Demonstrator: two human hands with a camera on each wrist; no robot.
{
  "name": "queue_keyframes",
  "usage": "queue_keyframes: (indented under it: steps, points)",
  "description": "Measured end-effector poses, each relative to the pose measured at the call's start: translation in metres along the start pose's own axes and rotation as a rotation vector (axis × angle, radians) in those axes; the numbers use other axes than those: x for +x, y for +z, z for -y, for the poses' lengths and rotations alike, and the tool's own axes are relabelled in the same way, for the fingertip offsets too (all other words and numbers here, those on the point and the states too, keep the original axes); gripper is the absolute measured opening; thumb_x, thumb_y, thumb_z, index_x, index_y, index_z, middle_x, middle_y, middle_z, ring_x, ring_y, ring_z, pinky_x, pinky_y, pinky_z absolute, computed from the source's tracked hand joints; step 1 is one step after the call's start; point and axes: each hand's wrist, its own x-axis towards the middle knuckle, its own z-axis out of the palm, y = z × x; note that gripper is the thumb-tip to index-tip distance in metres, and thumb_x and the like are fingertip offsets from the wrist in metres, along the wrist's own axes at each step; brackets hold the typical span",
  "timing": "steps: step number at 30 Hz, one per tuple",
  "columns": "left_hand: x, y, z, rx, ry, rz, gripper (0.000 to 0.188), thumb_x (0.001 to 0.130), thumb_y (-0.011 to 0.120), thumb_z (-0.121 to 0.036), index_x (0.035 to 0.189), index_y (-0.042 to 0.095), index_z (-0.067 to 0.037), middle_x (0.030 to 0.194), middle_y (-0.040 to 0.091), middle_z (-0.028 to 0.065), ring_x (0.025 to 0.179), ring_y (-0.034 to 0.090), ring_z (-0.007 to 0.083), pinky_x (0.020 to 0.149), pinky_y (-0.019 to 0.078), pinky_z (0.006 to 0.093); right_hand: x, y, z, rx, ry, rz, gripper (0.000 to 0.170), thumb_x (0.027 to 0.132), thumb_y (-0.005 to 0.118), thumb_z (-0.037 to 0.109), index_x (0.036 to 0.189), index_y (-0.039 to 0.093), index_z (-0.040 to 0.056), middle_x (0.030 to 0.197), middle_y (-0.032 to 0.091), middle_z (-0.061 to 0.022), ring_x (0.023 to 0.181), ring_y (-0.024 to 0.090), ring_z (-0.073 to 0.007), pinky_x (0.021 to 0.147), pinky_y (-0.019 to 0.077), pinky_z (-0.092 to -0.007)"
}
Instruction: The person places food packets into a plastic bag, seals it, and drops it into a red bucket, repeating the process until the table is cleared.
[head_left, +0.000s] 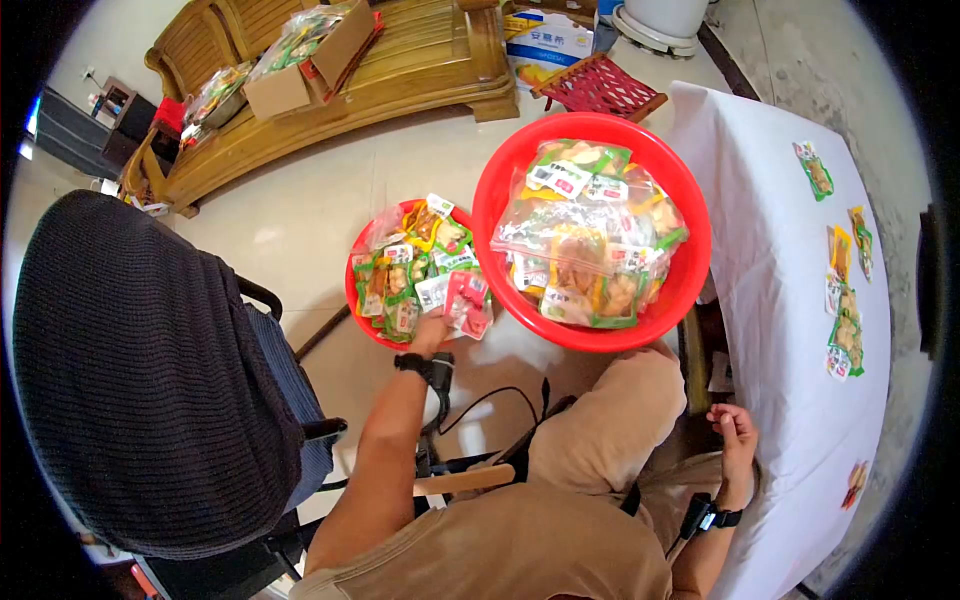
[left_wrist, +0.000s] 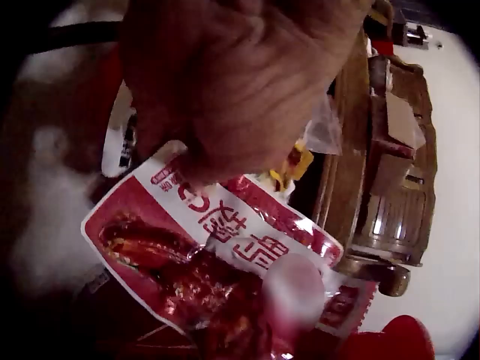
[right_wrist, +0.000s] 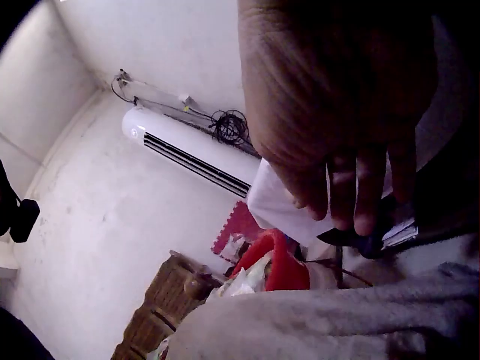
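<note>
My left hand (head_left: 431,333) holds a red-and-white snack packet (head_left: 468,303) at the front rim of the smaller red basin (head_left: 352,292). In the left wrist view, red Chinese lettering and a picture of dark red food show on the packet (left_wrist: 180,281); the fingertips are hidden behind the palm. Green and yellow snack packets (head_left: 398,280) fill this basin. My right hand (head_left: 737,440) hangs beside the white-covered table with its fingers loosely curled and nothing in them. In the right wrist view this hand (right_wrist: 341,105) shows dark, fingers pointing down.
A larger red basin (head_left: 690,290), heaped with bagged packets (head_left: 590,240), stands right of the smaller one. Several packets (head_left: 845,335) lie on the white tablecloth (head_left: 780,300). Behind are a wooden bench (head_left: 430,70) with a cardboard box (head_left: 280,92) and a red woven stool (head_left: 600,88).
</note>
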Motion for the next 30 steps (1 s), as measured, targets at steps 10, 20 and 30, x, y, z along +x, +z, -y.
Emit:
queue_keyframes:
  steps: [10, 20, 30]
  points:
    - [0.016, 0.062, 0.004, -0.04, 0.074, -0.213, 0.007, 0.079, 0.055, -0.007, 0.083, 0.061, -0.005, 0.068, 0.056, 0.0014, 0.057, 0.051, 0.0111, 0.049, 0.0401, 0.0258, -0.008, -0.004, 0.002, 0.025, 0.018, -0.038, 0.02, 0.091, 0.054, 0.018, 0.097, 0.06, 0.0003, 0.093, 0.063, -0.0043, 0.082, 0.057, -0.0109, 0.074, 0.0437, -0.0236]
    - [0.034, 0.034, 0.015, 0.269, 0.229, -0.452, 0.018, 0.08, 0.057, -0.013, 0.089, 0.064, 0.001, 0.07, 0.063, 0.007, 0.063, 0.056, 0.0147, 0.058, 0.0455, 0.0298, -0.004, 0.004, 0.002, 0.006, 0.019, -0.012, 0.02, 0.092, 0.053, 0.019, 0.097, 0.06, 0.0015, 0.092, 0.063, -0.0031, 0.082, 0.058, -0.0104, 0.072, 0.0443, -0.0241]
    - [-0.035, -0.017, -0.114, -0.029, 0.473, -0.346, 0.011, 0.085, 0.054, -0.009, 0.09, 0.06, -0.001, 0.078, 0.062, 0.0029, 0.062, 0.054, 0.0118, 0.057, 0.0446, 0.027, -0.014, -0.003, -0.003, 0.075, 0.0, -0.016, 0.021, 0.091, 0.054, 0.021, 0.097, 0.06, 0.0006, 0.092, 0.063, -0.0031, 0.08, 0.056, -0.0087, 0.073, 0.0433, -0.0219]
